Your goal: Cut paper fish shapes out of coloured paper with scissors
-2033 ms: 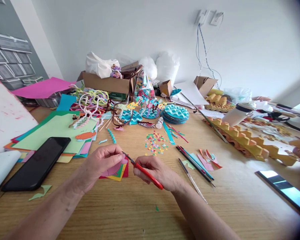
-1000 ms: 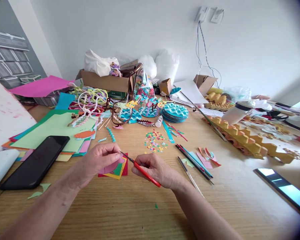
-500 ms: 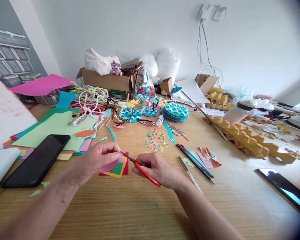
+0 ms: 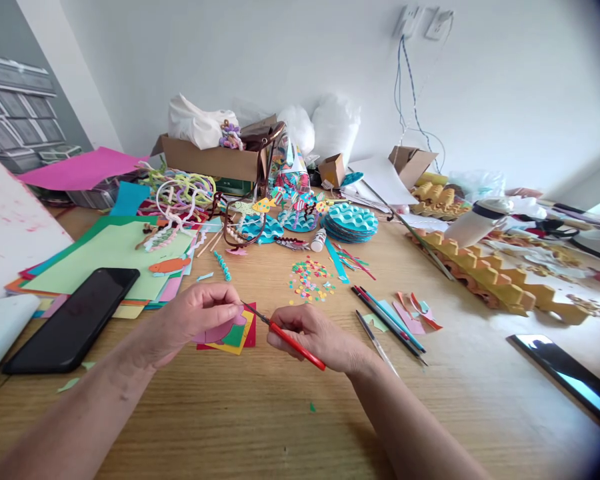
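My right hand [image 4: 313,333] grips red-handled scissors [image 4: 296,345], their dark blades pointing left and up toward my left fingertips. The blades look closed or nearly so. With thumb and fingers pinched, my left hand [image 4: 213,310] holds a pink paper cutout [image 4: 219,333], partly covered by the hand. Just beneath it, small squares of yellow paper [image 4: 235,349] and red paper [image 4: 251,333] lie stacked on the wooden table [image 4: 220,413], with a green piece [image 4: 235,335] showing too. The scissor tips are right beside the left fingertips; whether they touch the paper, I cannot tell.
Left lie a black phone [image 4: 73,320] and coloured paper sheets [image 4: 100,257] with an orange fish cutout [image 4: 170,265]. Paper dots [image 4: 310,277] are scattered ahead. Several pens [image 4: 390,323] and paper scraps [image 4: 414,313] are at right, near yellow egg cartons [image 4: 480,267] and another phone [image 4: 565,377].
My right hand and the scissors have shifted slightly to the right, with the handle end a little farther from my left hand. My left hand keeps its pinch in nearly the same place.
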Motion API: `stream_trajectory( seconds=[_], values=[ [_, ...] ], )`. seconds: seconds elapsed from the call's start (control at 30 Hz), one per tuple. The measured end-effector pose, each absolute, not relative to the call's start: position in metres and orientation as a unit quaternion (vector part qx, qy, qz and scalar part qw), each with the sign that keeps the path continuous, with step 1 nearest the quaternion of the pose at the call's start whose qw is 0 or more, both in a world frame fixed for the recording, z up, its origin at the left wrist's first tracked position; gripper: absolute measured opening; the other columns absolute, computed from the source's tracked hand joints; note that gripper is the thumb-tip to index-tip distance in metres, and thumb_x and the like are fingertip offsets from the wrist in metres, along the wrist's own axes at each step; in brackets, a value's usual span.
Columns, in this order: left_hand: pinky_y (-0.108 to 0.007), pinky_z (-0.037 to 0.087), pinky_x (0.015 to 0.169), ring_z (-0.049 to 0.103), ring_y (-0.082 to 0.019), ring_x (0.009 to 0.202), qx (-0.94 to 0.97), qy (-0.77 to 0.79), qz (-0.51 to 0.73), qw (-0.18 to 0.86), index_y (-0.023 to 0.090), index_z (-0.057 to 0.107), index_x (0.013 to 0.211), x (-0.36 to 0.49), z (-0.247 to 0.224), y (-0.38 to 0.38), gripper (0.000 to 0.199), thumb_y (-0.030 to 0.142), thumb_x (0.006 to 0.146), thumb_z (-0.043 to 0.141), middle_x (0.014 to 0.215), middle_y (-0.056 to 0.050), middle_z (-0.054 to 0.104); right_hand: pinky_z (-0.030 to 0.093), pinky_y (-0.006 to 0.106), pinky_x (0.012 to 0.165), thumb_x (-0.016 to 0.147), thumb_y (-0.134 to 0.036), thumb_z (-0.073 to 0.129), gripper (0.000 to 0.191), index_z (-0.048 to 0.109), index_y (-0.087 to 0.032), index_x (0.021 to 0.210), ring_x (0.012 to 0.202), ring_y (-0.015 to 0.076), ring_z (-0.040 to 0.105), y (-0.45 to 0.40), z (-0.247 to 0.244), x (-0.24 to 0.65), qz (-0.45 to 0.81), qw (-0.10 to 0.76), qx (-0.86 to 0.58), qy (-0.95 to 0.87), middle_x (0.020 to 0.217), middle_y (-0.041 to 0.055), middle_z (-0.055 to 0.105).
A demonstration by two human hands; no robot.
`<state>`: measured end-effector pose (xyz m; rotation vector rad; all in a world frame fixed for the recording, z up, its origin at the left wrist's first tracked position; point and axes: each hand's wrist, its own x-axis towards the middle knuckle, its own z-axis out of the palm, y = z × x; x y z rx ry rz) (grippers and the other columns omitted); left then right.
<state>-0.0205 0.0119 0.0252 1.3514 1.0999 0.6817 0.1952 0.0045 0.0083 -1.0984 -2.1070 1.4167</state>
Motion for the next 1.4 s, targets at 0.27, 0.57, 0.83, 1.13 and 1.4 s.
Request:
stream_trajectory(
  seconds=[0.27, 0.57, 0.83, 1.13, 1.4],
  values=[
    [-0.018, 0.028, 0.046, 0.038, -0.008, 0.051, 0.566, 0.466, 0.34, 0.589, 0.017, 0.06, 0.064, -0.019, 0.02, 0.012, 0.023, 0.038, 0.073, 0.065, 0.057, 0.005, 0.049, 0.024, 0.02, 0.042, 0.08, -0.051, 0.057, 0.04, 0.046, -0.016, 0.063, 0.046, 0.0065, 0.034, 0.003, 0.007, 0.192, 0.547, 0.257, -0.412, -0.682, 0.052, -0.0063, 0.04],
    [-0.02, 0.028, 0.043, 0.037, -0.007, 0.041, 0.53, 0.449, 0.394, 0.602, 0.02, 0.056, 0.074, -0.005, 0.012, 0.007, 0.015, 0.033, 0.075, 0.063, 0.052, 0.008, 0.05, 0.033, 0.02, 0.049, 0.054, -0.037, 0.081, 0.043, 0.05, -0.017, 0.077, 0.057, 0.0093, 0.045, 0.003, 0.001, 0.176, 0.634, 0.421, -0.411, -0.502, 0.069, -0.0038, 0.056],
    [-0.025, 0.04, 0.058, 0.051, -0.012, 0.052, 0.53, 0.453, 0.428, 0.574, 0.019, 0.055, 0.069, 0.003, 0.009, 0.007, 0.014, 0.03, 0.072, 0.065, 0.056, 0.006, 0.056, 0.039, 0.021, 0.055, 0.045, -0.026, 0.085, 0.046, 0.05, -0.018, 0.075, 0.059, 0.0103, 0.049, -0.007, -0.009, 0.158, 0.697, 0.418, -0.387, -0.436, 0.065, -0.0054, 0.056],
    [-0.024, 0.045, 0.071, 0.055, -0.015, 0.076, 0.487, 0.429, 0.447, 0.616, 0.021, 0.063, 0.08, 0.003, 0.004, 0.004, 0.016, 0.037, 0.08, 0.06, 0.074, 0.003, 0.06, 0.039, 0.021, 0.055, 0.054, -0.024, 0.077, 0.035, 0.048, -0.018, 0.074, 0.057, 0.0091, 0.05, -0.004, -0.011, 0.16, 0.659, 0.479, -0.388, -0.43, 0.066, -0.0057, 0.054],
    [-0.026, 0.045, 0.07, 0.059, -0.018, 0.074, 0.541, 0.476, 0.388, 0.575, 0.018, 0.067, 0.076, 0.01, 0.004, 0.003, 0.019, 0.034, 0.066, 0.068, 0.074, 0.0, 0.068, 0.039, 0.021, 0.056, 0.055, -0.021, 0.075, 0.033, 0.048, -0.019, 0.073, 0.055, 0.0083, 0.049, -0.003, -0.011, 0.159, 0.652, 0.483, -0.392, -0.434, 0.064, -0.0069, 0.054]
  ],
)
